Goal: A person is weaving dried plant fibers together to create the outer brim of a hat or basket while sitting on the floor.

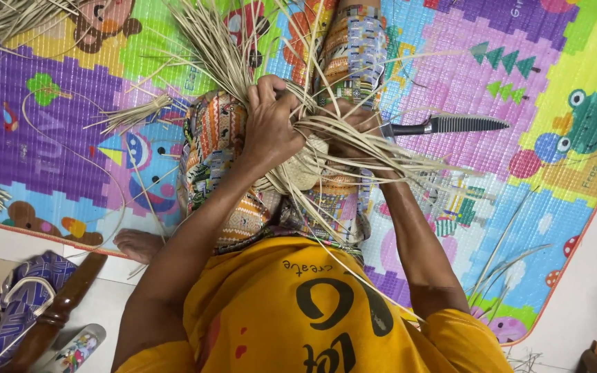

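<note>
Landmark: woven piece [305, 169], small pale round bit of weaving, sits on my lap over the patterned skirt [215, 138]. All places below given rel. to it.

Left hand [271, 124]: just up-left of the woven piece, touching it. Grip closed round a bunch of straw strips [209, 41]; fingers curled tight, knuckles toward cam.

Right hand [354, 131]: just right of the woven piece, mostly buried under strands. Looks pinched on a few strips, but I can't tell the grip for sure; fingers hidden.

Strips, axis: loose ends fan away from the woven piece two ways. One sheaf runs up and left past my left hand, long axis roughly along my legs. Another lot sweeps right and slightly down, across the right forearm.

Key relation: woven piece lies between both hands, a bit below them toward my body. Left hand is nearer the thick sheaf; right hand nearer the sideways strands. I'd judge the work point is the gap between the two hands.

Knife [443, 126]: right of the woven piece, just beyond the right hand, lying on the play mat [450, 76]. Dark ribbed handle points away to the right, blade end toward the hand. Not held, as far as I see.

Spare bundle [136, 114]: left of the woven piece, apart from it, on the mat.
</note>
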